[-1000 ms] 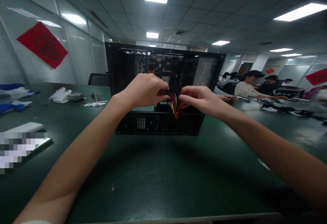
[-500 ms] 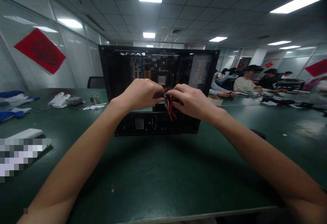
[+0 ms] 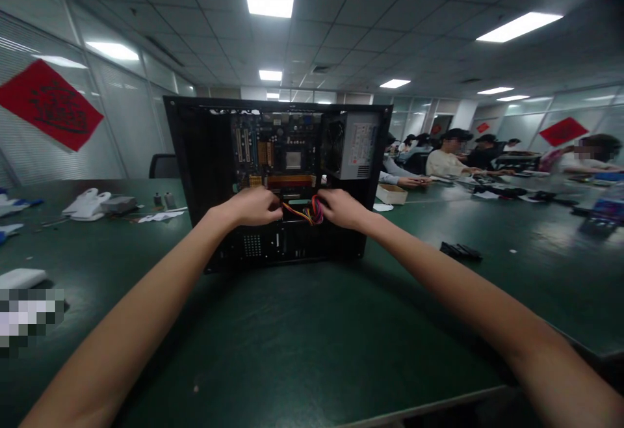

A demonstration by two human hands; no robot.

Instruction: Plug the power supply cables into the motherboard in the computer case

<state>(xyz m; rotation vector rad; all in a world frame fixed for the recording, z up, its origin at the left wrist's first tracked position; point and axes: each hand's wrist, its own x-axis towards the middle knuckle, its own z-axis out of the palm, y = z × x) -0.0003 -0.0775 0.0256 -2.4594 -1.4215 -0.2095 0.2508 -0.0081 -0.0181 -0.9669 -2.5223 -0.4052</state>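
A black computer case (image 3: 195, 155) with its side off stands on the table, its inside facing me. Inside are a motherboard (image 3: 279, 144) and, at the upper right, a grey power supply (image 3: 359, 148). In front of the lower board, a bundle of coloured power cables (image 3: 314, 210) stretches between my hands. My left hand (image 3: 254, 207) is closed on the yellow and red end of it, with its fingertips partly hidden. My right hand (image 3: 342, 208) is closed around the looped purple and red part.
The green table (image 3: 292, 337) carries a white plastic bag (image 3: 86, 205) and grey box (image 3: 119, 205) at left. Right of the case are a cardboard box (image 3: 392, 194) and a black bundle (image 3: 461, 251). Several people sit farther right, one in a cream top (image 3: 441, 155).
My hands have moved apart and lower, drawing the cables out sideways between them. More of the motherboard shows. The view has swung slightly to the right.
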